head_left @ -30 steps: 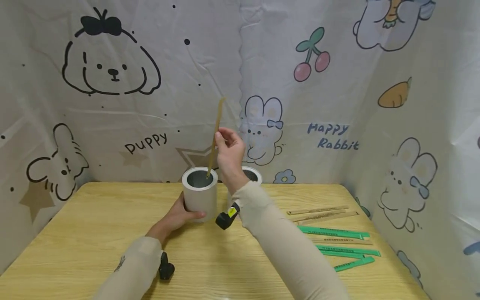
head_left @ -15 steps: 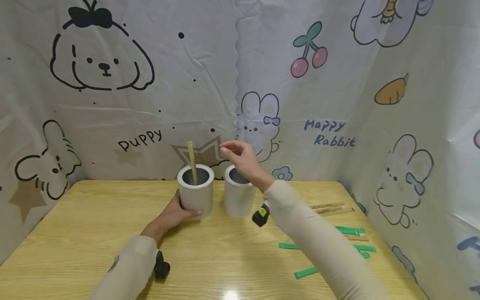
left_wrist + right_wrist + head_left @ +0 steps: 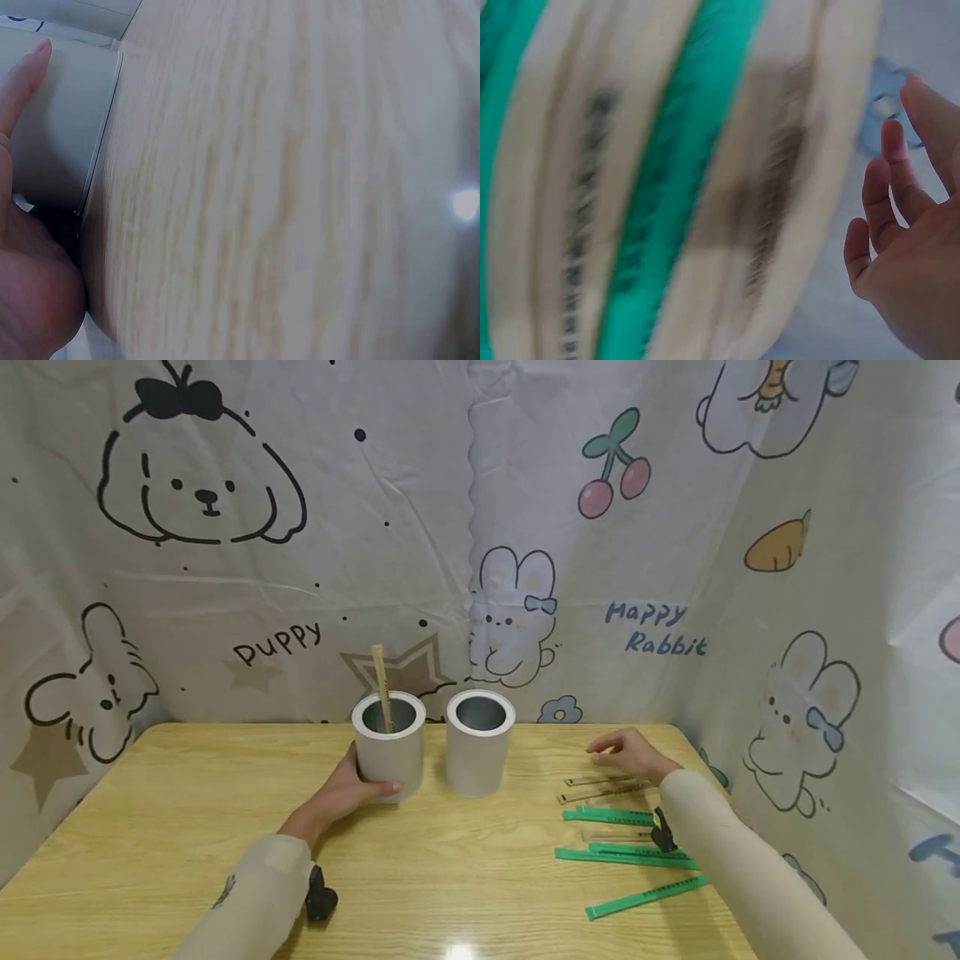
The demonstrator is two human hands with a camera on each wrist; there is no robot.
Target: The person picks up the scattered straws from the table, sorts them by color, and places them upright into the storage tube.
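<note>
My left hand [image 3: 339, 795] grips a white cylindrical cup [image 3: 392, 762] low on its side, the thumb across the front. In the left wrist view the thumb [image 3: 22, 86] lies along the cup wall [image 3: 67, 127]. One slim tan packet [image 3: 383, 687] stands in this cup, leaning left and poking above the rim. Over the right side of the table, my right hand [image 3: 632, 754] holds nothing, just behind tan packets [image 3: 600, 793] lying flat. The right wrist view shows its fingers loosely bent and spread apart [image 3: 911, 191], beside blurred green and tan packets.
A second white cup [image 3: 477, 760] stands right of the first, with nothing showing inside. Several slim green packets [image 3: 645, 900] and another tan one [image 3: 611, 836] lie on the right of the wooden table [image 3: 457, 877]. A printed curtain [image 3: 420, 552] hangs behind.
The tan packet was let go into the left cup and now leans left. My right hand moved from above the cups rightward and down to the packets. The left hand stays on its cup.
</note>
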